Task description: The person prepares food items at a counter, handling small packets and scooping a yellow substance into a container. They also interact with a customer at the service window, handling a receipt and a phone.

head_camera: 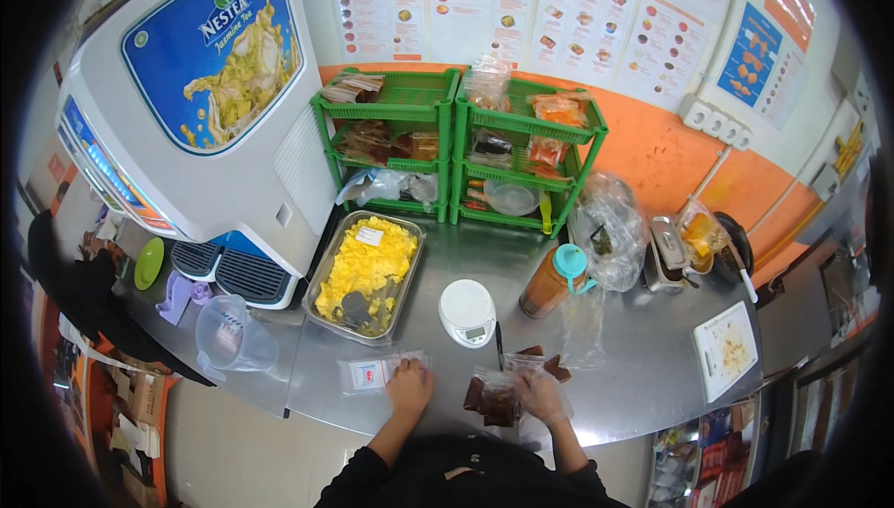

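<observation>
My left hand (410, 388) lies on a flat stack of clear zip bags (368, 374) with a printed label, fingers bent over the right end. Whether the fingers grip a bag is hidden. My right hand (541, 395), in a clear plastic glove, pinches the edge of a clear packet of dark brown filling (499, 403). More dark brown packets (557, 368) lie just beyond it. A black pen (499, 346) sits between these packets and a white digital kitchen scale (467, 309). The scale's plate bears nothing.
A plastic-covered tray of yellow scrambled egg (370, 263) stands beyond my left hand. Nearby are a brown squeeze bottle with a turquoise cap (555, 281), a measuring jug (234, 337), green racks (391, 113), a drink dispenser (230, 180) and a stained white cutting board (726, 351). Another person (77, 284) is at far left.
</observation>
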